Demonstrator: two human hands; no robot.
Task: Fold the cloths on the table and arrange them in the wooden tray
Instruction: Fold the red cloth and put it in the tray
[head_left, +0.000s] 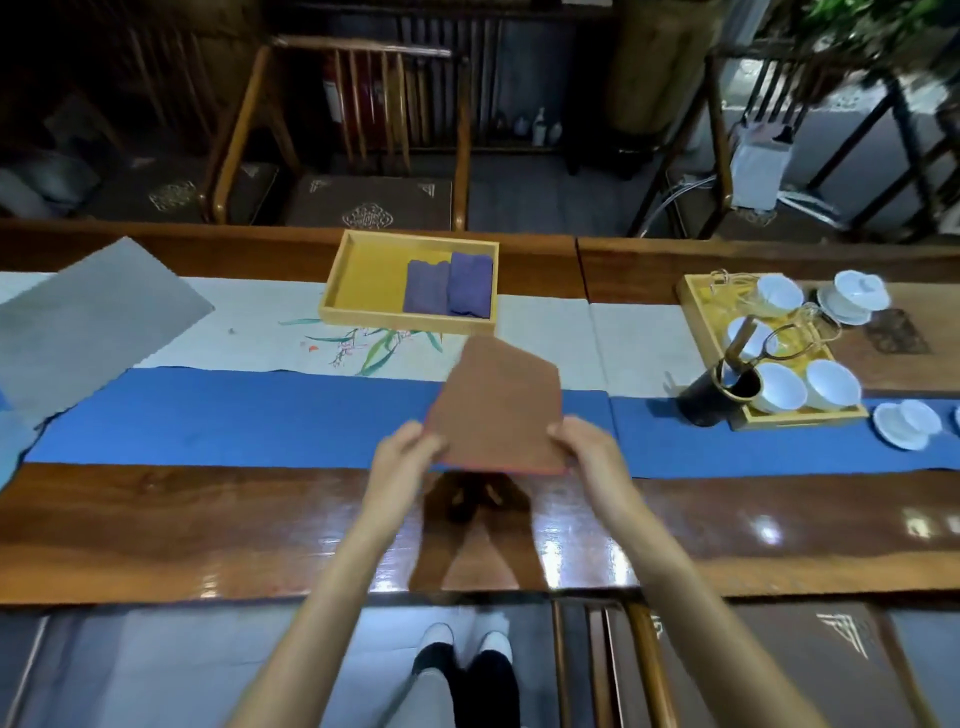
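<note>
A brown cloth (498, 405), partly folded with its far corners angled in, is held up just above the near part of the desk (208, 530), over the blue runner (234, 415). The left hand (408, 449) pinches its near left corner and the right hand (584, 441) pinches its near right corner, fingers curled round the edge; the cloth's reflection shows in the glossy wood below.

Beyond it, the wooden tray (369, 280) sits on the white painted runner (249, 332). Two folded purple cloths (427, 287) lie side by side, touching, in the tray's right half, while its left half shows bare wood. A grey cloth (98, 317) lies spread flat at the far left of the desk.

To the right stands a second tray (800, 415) with white cups (779, 387) and a dark utensil holder (717, 397). A wooden chair (363, 130) stands behind the desk.
</note>
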